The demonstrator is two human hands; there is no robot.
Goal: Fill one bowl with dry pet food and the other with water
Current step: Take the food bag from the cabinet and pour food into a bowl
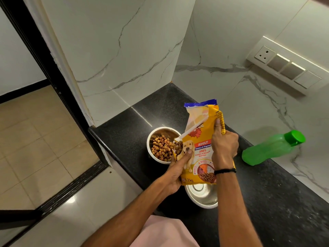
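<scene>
A yellow pet food bag [202, 150] is held over the black counter, tilted left, its torn corner at the rim of a steel bowl [156, 134]. Brown kibble [161, 146] fills much of that bowl, and some shows in the bag's opening. My left hand [178, 168] grips the bag's lower left side with the thumb on its front. My right hand [224, 145] holds the bag's right edge near the top. A second steel bowl [203, 195] sits nearer to me, with nothing in it, partly hidden under the bag. A green water bottle [272, 148] with a green cap stands tilted against the wall, right.
The black granite counter [267, 202] runs from the corner toward me, with marble walls behind and to the right. A switch panel [284, 66] is on the right wall. The counter's left edge drops to a tiled floor and a black door frame [58, 97].
</scene>
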